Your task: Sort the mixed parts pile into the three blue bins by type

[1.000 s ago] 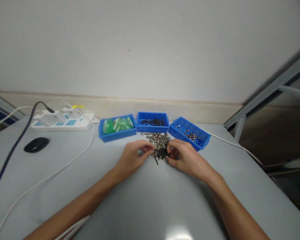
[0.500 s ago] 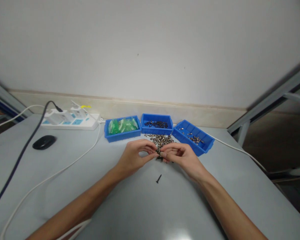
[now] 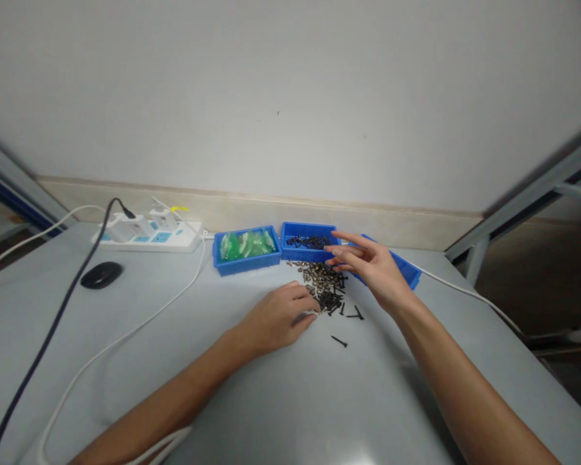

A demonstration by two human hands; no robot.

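My left hand [image 3: 281,316] rests low at the left edge of a heap of mixed screws [image 3: 322,276]. Its fingers are curled toward the thumb, and I cannot make out what is between them. Above the heap's right side, in front of the right blue bin [image 3: 407,270], is my right hand [image 3: 370,263], fingers apart with nothing visible in them. Dark screws [image 3: 330,301] lie at the near side of the heap, silvery ones behind. A single black screw [image 3: 339,341] lies apart, closer to me.
The middle blue bin [image 3: 310,254] contains dark screws. Green packets [image 3: 248,244] fill the left blue bin [image 3: 249,264]. Further left are a white power strip [image 3: 174,242] with plugs, a black mouse [image 3: 101,275] and loose cables [image 3: 150,321]. A wall stands behind.
My hands, together over the heap before, are now apart. The right one rose toward the bins and spread its fingers; the left stayed low. More dark screws show, and the view shifted slightly.
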